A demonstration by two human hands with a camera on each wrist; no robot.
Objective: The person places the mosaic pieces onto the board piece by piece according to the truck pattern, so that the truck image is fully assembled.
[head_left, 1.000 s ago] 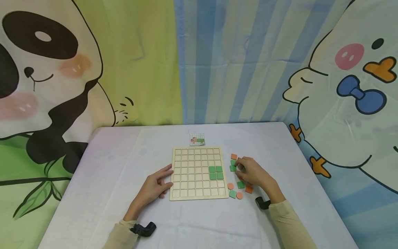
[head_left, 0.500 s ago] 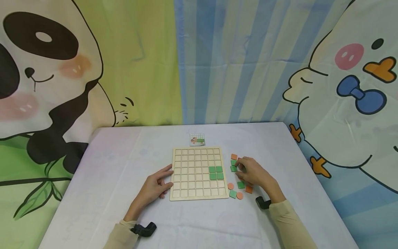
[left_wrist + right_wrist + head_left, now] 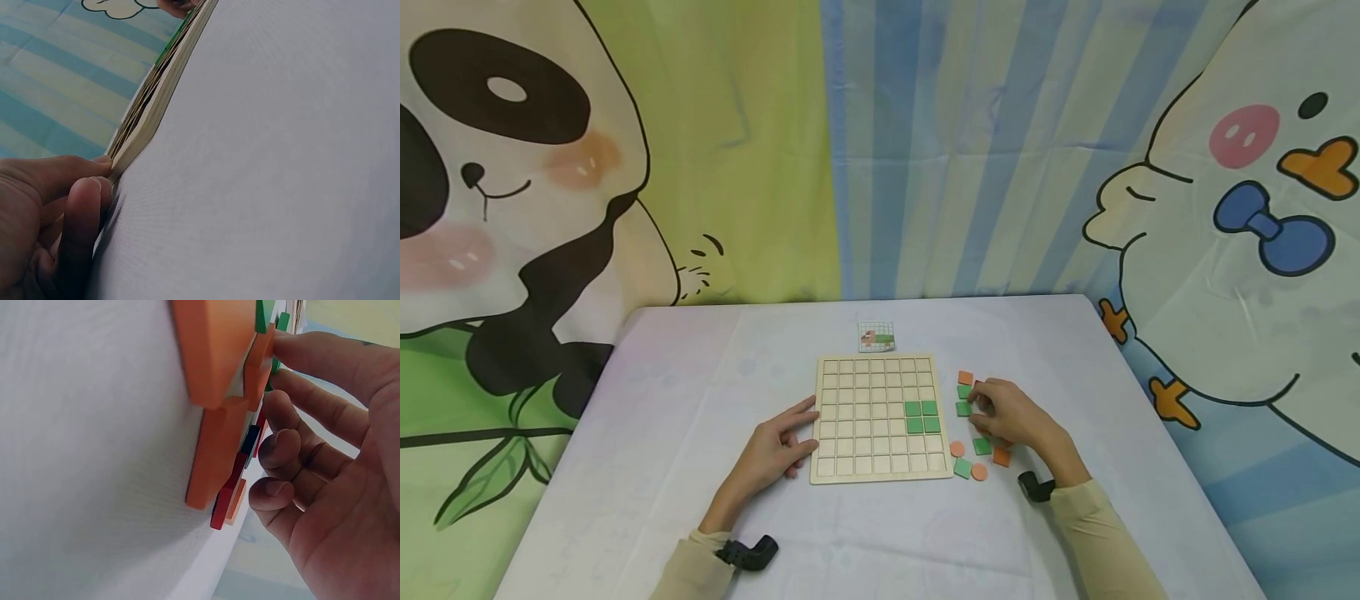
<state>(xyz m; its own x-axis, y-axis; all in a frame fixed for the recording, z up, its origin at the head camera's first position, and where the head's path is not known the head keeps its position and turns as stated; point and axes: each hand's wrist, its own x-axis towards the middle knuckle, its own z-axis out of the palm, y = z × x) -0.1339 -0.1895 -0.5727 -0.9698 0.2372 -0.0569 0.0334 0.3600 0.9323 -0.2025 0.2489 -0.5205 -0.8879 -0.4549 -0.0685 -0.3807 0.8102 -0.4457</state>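
A pale wooden grid board [image 3: 861, 417] lies on the table, with several green square tiles [image 3: 922, 417] set in cells at its right side. My left hand [image 3: 767, 450] rests at the board's left edge, thumb and fingertips touching the rim; the left wrist view shows the thumb [image 3: 78, 169] at the board's corner. To the right of the board, my right hand [image 3: 1011, 412] bends over loose tiles. Its thumb and index finger pinch a loose green square tile [image 3: 963, 409]. In the right wrist view the other fingers [image 3: 278, 447] curl near red and orange pieces [image 3: 219, 450].
A small picture card [image 3: 876, 337] lies behind the board. Around the right hand are loose orange squares [image 3: 1002, 457], orange discs [image 3: 979, 472] and green squares [image 3: 962, 468]; the hand hides some pieces. Printed curtains [image 3: 955, 150] hang behind the table [image 3: 700, 358].
The green tile at the right fingertips has shifted slightly toward the thumb, away from the green tile behind it. Both hands otherwise stay nearly where they were.
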